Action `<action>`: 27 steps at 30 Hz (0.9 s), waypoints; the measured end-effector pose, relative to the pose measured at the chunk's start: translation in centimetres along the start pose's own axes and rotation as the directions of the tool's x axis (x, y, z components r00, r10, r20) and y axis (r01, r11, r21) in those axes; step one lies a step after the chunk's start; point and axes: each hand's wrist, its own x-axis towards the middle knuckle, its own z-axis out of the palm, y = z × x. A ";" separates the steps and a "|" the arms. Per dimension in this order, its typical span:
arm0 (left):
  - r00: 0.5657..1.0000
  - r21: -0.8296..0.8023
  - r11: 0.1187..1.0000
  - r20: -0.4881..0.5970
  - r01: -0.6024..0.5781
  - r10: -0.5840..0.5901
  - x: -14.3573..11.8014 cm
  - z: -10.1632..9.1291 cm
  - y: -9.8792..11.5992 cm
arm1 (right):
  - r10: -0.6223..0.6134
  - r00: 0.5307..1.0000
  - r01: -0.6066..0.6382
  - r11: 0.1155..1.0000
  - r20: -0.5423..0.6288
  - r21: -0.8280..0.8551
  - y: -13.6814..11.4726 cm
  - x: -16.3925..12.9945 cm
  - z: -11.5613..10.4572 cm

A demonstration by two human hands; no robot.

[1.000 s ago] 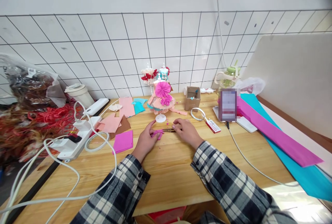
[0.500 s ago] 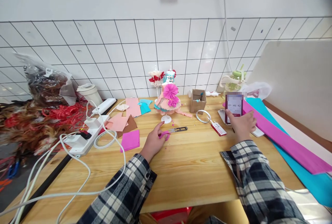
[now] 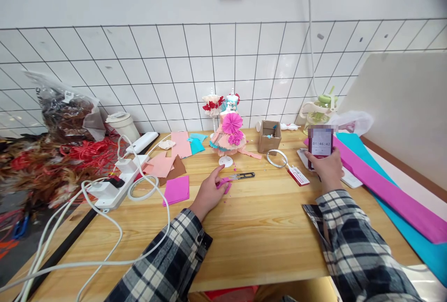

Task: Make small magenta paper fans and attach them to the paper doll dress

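My right hand (image 3: 328, 170) grips a phone (image 3: 321, 142) that shows timer digits, its thumb across the lower screen and its fingers round the side and back. On the table, my left hand (image 3: 208, 192) pinches a small piece of bright pink paper (image 3: 225, 184) between thumb and fingers, the index finger stretched forward. Thread snips (image 3: 245, 176) lie just right of that paper. Behind them stands a miniature dress form (image 3: 228, 140) in a paper dress with pink fan flowers, on a white round base. Pink paper squares (image 3: 176, 189) lie to the left.
White cables and a power strip (image 3: 117, 190) spread over the left side. Peach and blue scraps (image 3: 180, 143) lie behind. A small cardboard box (image 3: 269, 137), a ring with a tag (image 3: 298, 175) and a cup (image 3: 319, 111) stand toward the right, near long paper sheets (image 3: 394, 190).
The fingers of my right hand have closed round the phone; before, they were spread beside it with the thumb at its edge. My left hand keeps its place. The view has shifted slightly.
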 end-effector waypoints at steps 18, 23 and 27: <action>0.923 -0.451 0.883 -0.380 -0.129 -0.059 1.0 -2.4 -0.2 | -0.514 0.850 0.521 0.853 -0.120 0.035 -4.5 -7.6 -0.8; 0.857 -0.353 0.935 -0.472 0.032 -0.208 2.1 -4.9 -3.2 | -0.796 0.448 0.749 0.583 0.406 0.316 -7.2 -12.1 0.5; 0.915 -0.171 0.982 -0.377 0.085 -0.145 2.2 -4.2 -4.1 | -0.844 0.171 0.798 0.421 0.508 0.431 -7.9 -14.4 0.7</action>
